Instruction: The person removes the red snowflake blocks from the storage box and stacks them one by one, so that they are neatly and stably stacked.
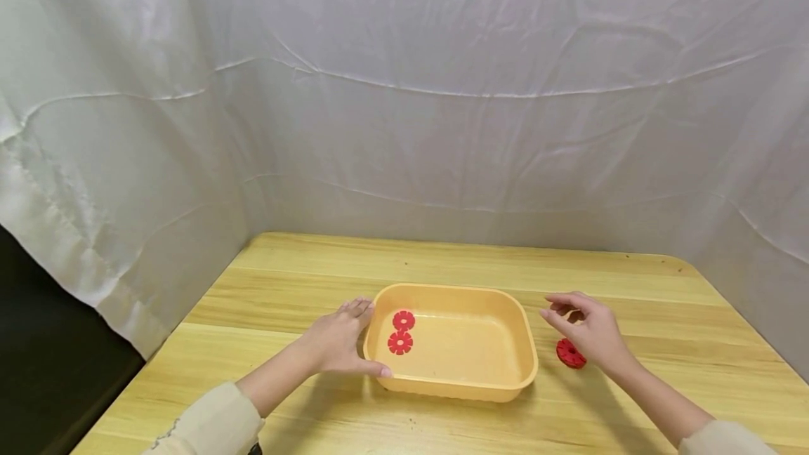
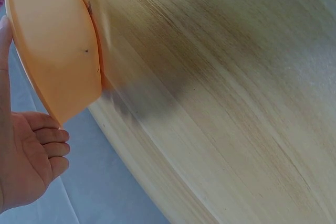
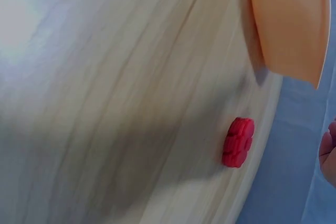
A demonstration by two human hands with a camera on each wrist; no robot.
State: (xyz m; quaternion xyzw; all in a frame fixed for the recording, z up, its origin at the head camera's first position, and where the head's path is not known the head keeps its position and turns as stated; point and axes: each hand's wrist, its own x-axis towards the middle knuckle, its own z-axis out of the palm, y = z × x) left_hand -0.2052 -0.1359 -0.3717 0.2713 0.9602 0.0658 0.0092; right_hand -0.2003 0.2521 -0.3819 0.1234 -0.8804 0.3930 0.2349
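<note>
A shallow yellow-orange plastic basin (image 1: 455, 386) stands on the table. Two flat red snowflake building discs, a far one (image 1: 404, 321) and a near one (image 1: 400, 343), lie inside at its left end. My left hand (image 1: 338, 343) holds that end, thumb at the front rim and fingers around the back left corner. To the right of the basin, my right hand (image 1: 588, 328) hovers with nothing in it, a gap between thumb and forefinger. Below it, a small stack of red snowflake discs (image 3: 239, 142) lies on the table, partly hidden by the hand in the head view.
The wooden table (image 1: 303, 413) has rounded far corners. A pale grey cloth (image 1: 442, 146) hangs behind it and along both sides. Something black (image 1: 50, 328) shows at the lower left, beyond the table's edge.
</note>
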